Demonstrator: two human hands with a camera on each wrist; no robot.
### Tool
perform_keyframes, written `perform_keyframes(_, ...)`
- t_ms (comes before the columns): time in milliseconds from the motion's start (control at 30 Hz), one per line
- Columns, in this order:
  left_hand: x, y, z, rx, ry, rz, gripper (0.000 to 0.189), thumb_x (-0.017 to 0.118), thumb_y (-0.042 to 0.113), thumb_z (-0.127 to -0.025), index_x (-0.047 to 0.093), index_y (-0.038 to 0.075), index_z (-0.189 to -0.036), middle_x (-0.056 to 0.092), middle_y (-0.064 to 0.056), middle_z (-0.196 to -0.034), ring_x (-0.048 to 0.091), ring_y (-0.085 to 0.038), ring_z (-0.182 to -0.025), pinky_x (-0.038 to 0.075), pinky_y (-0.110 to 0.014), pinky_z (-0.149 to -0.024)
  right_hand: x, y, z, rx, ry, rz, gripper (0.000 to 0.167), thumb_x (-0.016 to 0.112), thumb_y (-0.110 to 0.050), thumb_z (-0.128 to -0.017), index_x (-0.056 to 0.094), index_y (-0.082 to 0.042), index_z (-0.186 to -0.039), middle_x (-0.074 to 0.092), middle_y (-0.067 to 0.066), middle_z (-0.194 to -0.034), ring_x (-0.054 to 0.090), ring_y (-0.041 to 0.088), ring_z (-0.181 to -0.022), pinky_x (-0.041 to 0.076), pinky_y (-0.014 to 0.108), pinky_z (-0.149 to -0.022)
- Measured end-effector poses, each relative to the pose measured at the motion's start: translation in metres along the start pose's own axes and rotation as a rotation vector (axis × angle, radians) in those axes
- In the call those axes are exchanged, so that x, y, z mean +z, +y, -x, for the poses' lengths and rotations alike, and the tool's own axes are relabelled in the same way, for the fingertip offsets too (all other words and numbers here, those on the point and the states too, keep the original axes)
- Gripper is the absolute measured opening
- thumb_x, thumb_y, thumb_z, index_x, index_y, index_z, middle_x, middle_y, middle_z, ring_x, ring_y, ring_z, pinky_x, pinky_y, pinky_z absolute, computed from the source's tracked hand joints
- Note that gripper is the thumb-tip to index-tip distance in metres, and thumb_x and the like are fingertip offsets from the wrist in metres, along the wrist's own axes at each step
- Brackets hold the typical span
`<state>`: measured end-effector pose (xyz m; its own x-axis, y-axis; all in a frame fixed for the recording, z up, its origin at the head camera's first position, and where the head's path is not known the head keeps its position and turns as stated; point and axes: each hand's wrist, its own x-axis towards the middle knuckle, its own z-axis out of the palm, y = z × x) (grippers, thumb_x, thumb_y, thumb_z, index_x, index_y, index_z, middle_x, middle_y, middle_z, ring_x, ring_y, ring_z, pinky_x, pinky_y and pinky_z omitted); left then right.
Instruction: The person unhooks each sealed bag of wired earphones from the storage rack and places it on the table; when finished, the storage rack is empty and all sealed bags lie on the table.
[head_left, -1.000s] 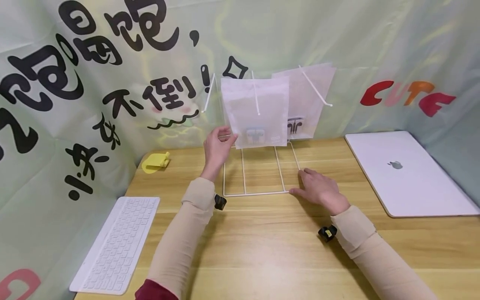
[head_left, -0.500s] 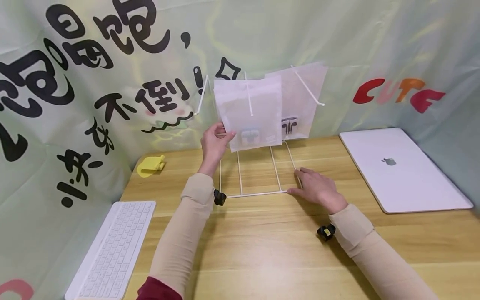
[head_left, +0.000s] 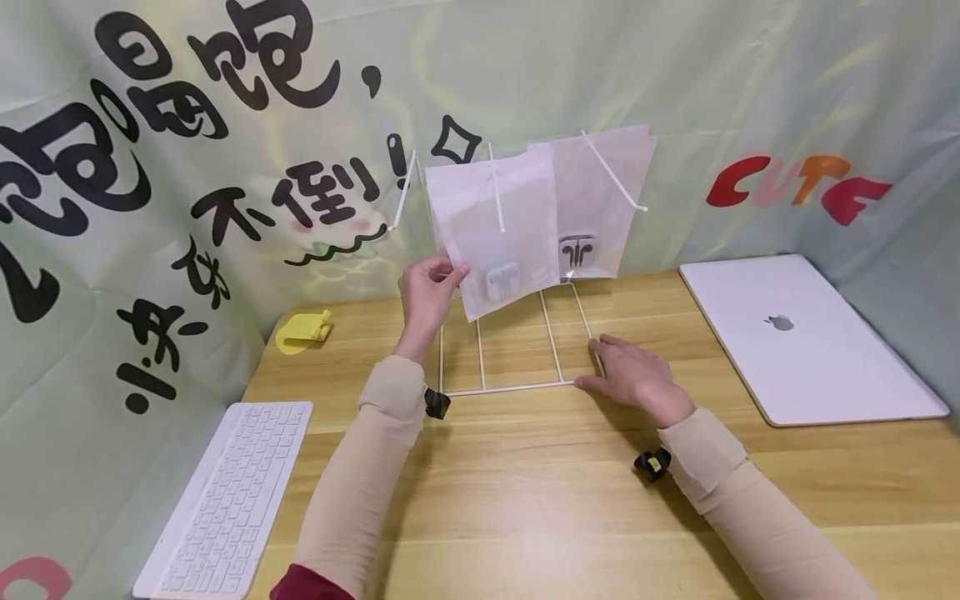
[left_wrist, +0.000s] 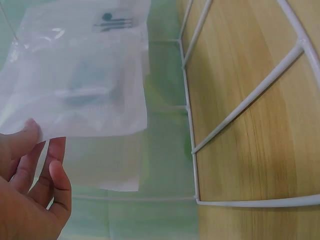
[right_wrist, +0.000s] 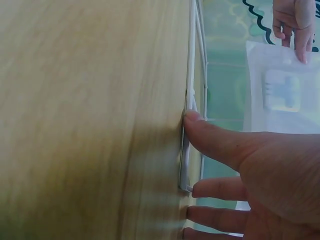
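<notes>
My left hand point(head_left: 426, 296) pinches the left edge of the near white pouch point(head_left: 491, 196), low down, thumb on the face towards me; my right hand point(head_left: 633, 375) has its fingers apart and nearly straight, at the front right corner of the white wire rack point(head_left: 517, 387), thumb tip touching the front bar.

The pouch hangs tilted at the middle prong point(head_left: 497, 196), its lower left corner dipping; a pale blue print point(head_left: 503, 281) shows near its bottom; through my left wrist view I see another pale layer behind it, though I cannot tell whether that is a separate pouch.

Just beyond and to the right hangs the second pouch point(head_left: 603, 192), marked with dark earphones point(head_left: 577, 250), at the right prong point(head_left: 617, 172); the left prong point(head_left: 402, 190) juts out beside them.

Farther out on the wooden table point(head_left: 525, 500) lie a white keyboard point(head_left: 225, 500) and a yellow object point(head_left: 303, 332) to my left; a closed laptop point(head_left: 810, 342) lies to my right; a lettered cloth point(head_left: 600, 67) hangs behind.
</notes>
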<state>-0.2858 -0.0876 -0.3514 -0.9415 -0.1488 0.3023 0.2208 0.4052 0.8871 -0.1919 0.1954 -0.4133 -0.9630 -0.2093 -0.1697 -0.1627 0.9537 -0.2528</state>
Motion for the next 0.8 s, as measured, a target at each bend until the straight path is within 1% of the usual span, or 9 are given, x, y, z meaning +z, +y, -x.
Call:
perform_keyframes(200, -0.006, 0.001, 0.010, 0.014, -0.038, 0.025, 0.016, 0.081, 0.021, -0.085, 0.078, 0.006, -0.088, 0.073, -0.002, -0.080, 0.067, -0.016, -0.075, 0.050, -0.028, -0.067, 0.000, 0.000, 0.000, -0.002, 0.007, -0.001, 0.078, 0.065, -0.053, -0.091, 0.043, -0.003, -0.147, 0.036, 0.024, -0.151, 0.041, 0.047, -0.129, 0.045, 0.065, -0.085)
perform_keyframes(367, -0.011, 0.002, 0.018, 0.023, -0.058, 0.055, 0.016, 0.080, 0.020, -0.085, 0.076, 0.004, -0.086, 0.072, -0.004, -0.080, 0.067, -0.025, -0.078, 0.050, -0.029, -0.068, 0.001, 0.000, -0.001, 0.000, 0.004, -0.003, 0.079, 0.065, -0.054, -0.091, 0.043, -0.003, -0.147, 0.035, 0.023, -0.151, 0.041, 0.048, -0.129, 0.046, 0.064, -0.085)
perform_keyframes(467, -0.014, 0.002, 0.024, 0.029, -0.070, 0.070, 0.015, 0.080, 0.017, -0.085, 0.076, 0.003, -0.085, 0.072, -0.005, -0.080, 0.067, -0.027, -0.078, 0.050, -0.028, -0.067, 0.001, 0.001, -0.002, 0.004, 0.003, -0.007, 0.078, 0.066, -0.053, -0.091, 0.043, -0.004, -0.147, 0.035, 0.023, -0.152, 0.042, 0.048, -0.129, 0.045, 0.064, -0.085)
perform_keyframes(567, -0.016, 0.002, 0.029, 0.040, -0.078, 0.065, 0.014, 0.081, 0.016, -0.085, 0.076, 0.003, -0.084, 0.072, -0.005, -0.080, 0.066, -0.027, -0.077, 0.048, -0.028, -0.066, 0.002, 0.001, -0.002, 0.008, 0.004, -0.007, 0.078, 0.066, -0.052, -0.091, 0.043, -0.004, -0.147, 0.035, 0.023, -0.152, 0.042, 0.048, -0.129, 0.046, 0.064, -0.085)
perform_keyframes(600, -0.017, 0.003, 0.031, 0.042, -0.081, 0.063, 0.014, 0.081, 0.017, -0.085, 0.076, 0.003, -0.084, 0.072, -0.004, -0.079, 0.066, -0.026, -0.076, 0.048, -0.028, -0.066, 0.002, 0.001, -0.002, 0.009, 0.005, -0.007, 0.078, 0.066, -0.053, -0.091, 0.043, -0.004, -0.147, 0.035, 0.023, -0.152, 0.042, 0.048, -0.129, 0.046, 0.063, -0.084)
perform_keyframes(667, -0.019, 0.004, 0.035, 0.049, -0.085, 0.064, 0.015, 0.081, 0.017, -0.084, 0.076, 0.003, -0.083, 0.073, -0.004, -0.079, 0.067, -0.027, -0.076, 0.048, -0.028, -0.066, 0.001, 0.001, -0.002, 0.009, 0.005, -0.006, 0.078, 0.066, -0.053, -0.091, 0.043, -0.004, -0.148, 0.035, 0.023, -0.151, 0.042, 0.048, -0.129, 0.046, 0.063, -0.084)
perform_keyframes(800, -0.024, 0.008, 0.044, 0.072, -0.102, 0.096, 0.014, 0.081, 0.014, -0.084, 0.075, 0.002, -0.082, 0.073, -0.004, -0.080, 0.066, -0.020, -0.073, 0.049, -0.026, -0.065, 0.001, 0.000, -0.001, 0.008, 0.006, -0.007, 0.078, 0.066, -0.053, -0.091, 0.043, -0.004, -0.147, 0.036, 0.023, -0.151, 0.042, 0.048, -0.129, 0.045, 0.064, -0.085)
